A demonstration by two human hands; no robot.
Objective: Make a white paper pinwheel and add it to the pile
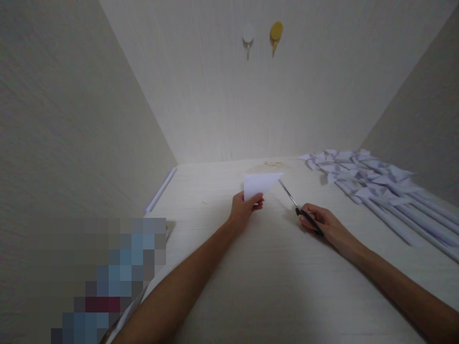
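My left hand (245,206) pinches a folded white paper (261,184) by its lower left corner and holds it just above the white table (272,277). My right hand (321,223) is closed on the black handles of a pair of scissors (294,204). The scissor blades point up and left, and their tip reaches the right corner of the paper. Both forearms stretch in from the bottom edge.
A pile of white paper pinwheels on paper sticks (380,191) lies along the right side of the table. A thin white strip (160,189) lies by the left wall. Two hooks, one white (247,38) and one yellow (276,34), hang on the back wall. A blurred patch covers the lower left.
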